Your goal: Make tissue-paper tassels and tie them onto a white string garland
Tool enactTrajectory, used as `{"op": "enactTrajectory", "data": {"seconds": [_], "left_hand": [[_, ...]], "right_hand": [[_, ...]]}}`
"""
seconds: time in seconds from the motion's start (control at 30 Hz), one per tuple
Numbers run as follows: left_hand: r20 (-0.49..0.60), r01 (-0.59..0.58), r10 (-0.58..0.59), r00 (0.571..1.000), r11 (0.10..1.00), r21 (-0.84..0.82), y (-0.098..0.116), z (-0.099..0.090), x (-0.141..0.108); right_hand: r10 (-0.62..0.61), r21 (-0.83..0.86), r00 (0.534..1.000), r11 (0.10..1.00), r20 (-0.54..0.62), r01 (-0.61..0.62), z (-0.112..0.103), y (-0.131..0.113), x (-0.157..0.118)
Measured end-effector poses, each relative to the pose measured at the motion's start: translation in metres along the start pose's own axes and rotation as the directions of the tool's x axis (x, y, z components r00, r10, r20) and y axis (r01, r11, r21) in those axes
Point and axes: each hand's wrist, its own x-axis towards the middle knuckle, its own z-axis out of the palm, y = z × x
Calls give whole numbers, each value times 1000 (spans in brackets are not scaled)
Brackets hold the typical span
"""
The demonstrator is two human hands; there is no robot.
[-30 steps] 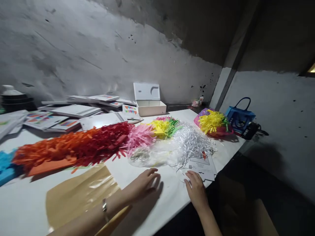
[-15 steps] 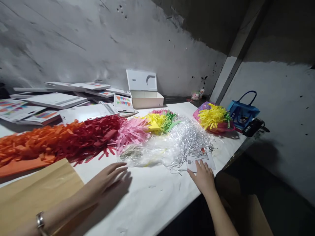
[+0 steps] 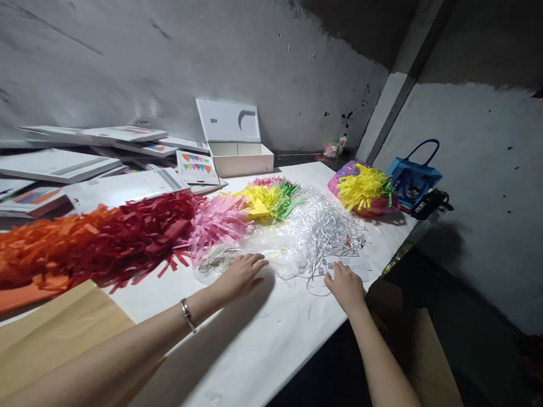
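Note:
My left hand (image 3: 240, 277) hovers at the near edge of the clear plastic bags (image 3: 271, 251), palm down, fingers stretched out and holding nothing. My right hand (image 3: 345, 287) lies at the front edge of a printed white sheet (image 3: 358, 268), its thumb apart from the slightly bent fingers. Just beyond that sheet is a tangled heap of thin white string (image 3: 331, 226), one loop trailing beside my right thumb. Behind the plastic are bundles of cut tissue-paper fringe: pink (image 3: 220, 220), yellow (image 3: 263, 200) and green (image 3: 292, 200).
Dark red fringe (image 3: 144, 232) and orange fringe (image 3: 51, 243) extend left, near brown paper (image 3: 63, 339). Flat white boxes (image 3: 59, 164) are heaped behind, beside an open white box (image 3: 241, 161). A pink bag (image 3: 339, 183) with yellow fringe and a blue tote (image 3: 411, 181) stand right.
My left hand has moved right and slightly away from me, toward the plastic bags. My right hand stays by the printed sheet, its fingers more bent. The view has shifted to the right.

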Motion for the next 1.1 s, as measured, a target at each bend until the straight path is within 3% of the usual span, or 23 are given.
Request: {"op": "enactTrajectory", "data": {"seconds": [0.23,0.47,0.7,0.93,1.1], "left_hand": [[49,15,-12,999,998,-62,-15,-13,-2],[51,1,4,999,995,-100,-16,-17,3],[48,-19,25,999,993,-120,-19,-17,-2],[51,-17,23,998,992,-127,-20,-16,-2],[48,-9,15,999,990,-139,-22,-18,-6]], "right_hand": [[28,27,999,999,30,-29,-12,28,0],[82,62,987,994,141,-92,-2,1,3],[102,47,961,992,257,-118,-12,-5,11],[-14,25,969,1000,246,8,-22,-14,11],[-72,17,981,997,181,70,-35,5,5]]}}
